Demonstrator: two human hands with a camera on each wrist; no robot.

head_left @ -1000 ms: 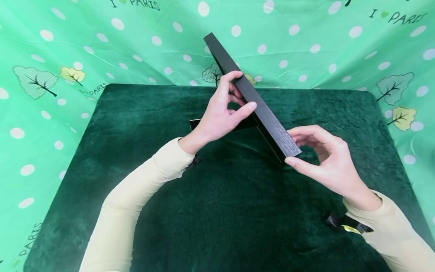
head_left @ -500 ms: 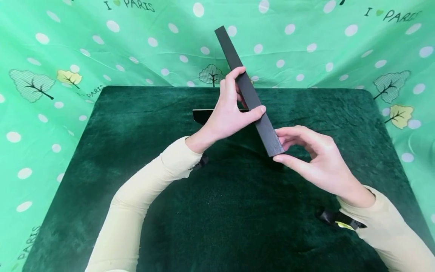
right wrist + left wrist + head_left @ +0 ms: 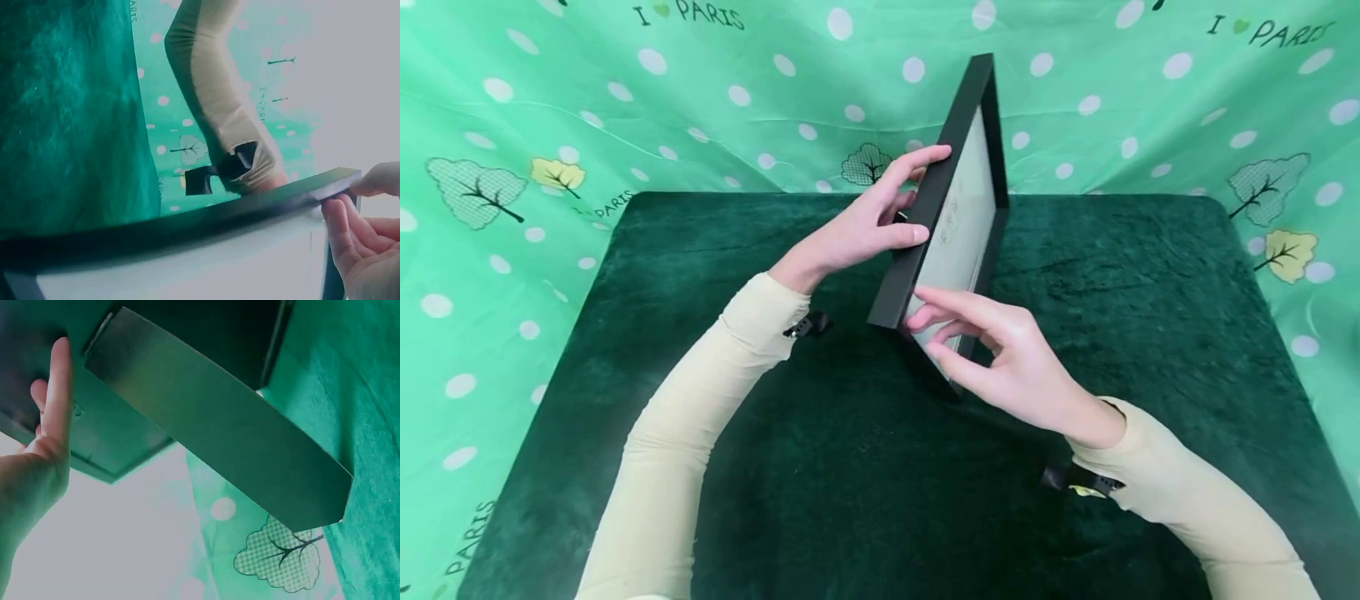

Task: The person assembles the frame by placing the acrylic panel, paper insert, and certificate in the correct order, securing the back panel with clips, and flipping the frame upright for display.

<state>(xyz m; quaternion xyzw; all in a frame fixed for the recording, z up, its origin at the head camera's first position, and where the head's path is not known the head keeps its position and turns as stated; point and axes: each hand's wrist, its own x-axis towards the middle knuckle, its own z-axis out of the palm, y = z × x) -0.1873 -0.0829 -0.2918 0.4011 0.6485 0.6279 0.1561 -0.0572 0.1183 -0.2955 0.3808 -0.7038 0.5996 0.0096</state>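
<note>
A black picture frame [image 3: 964, 221] stands on edge over the dark green cloth, its pale front turned to the right in the head view. My left hand [image 3: 857, 229] holds the upper black edge, thumb and index finger on it and other fingers behind. From the left wrist, that hand [image 3: 53, 419] lies against the frame's dark back, where a flat stand leg [image 3: 212, 419] sticks out at an angle. At the near upper corner, my right hand [image 3: 1015, 358] grips the frame with bent fingers. The right wrist view has this hand [image 3: 369, 250] pinching the frame's corner.
A dark green velvety cloth [image 3: 820, 483] covers the table. Behind and at both sides hangs a light green curtain [image 3: 715, 117] with white dots, trees and lettering. Black straps with small devices sit on both wrists.
The picture frame has turned so its pale front now shows, its near end swinging left. My right hand has moved left with that corner; my left hand keeps hold of the edge.
</note>
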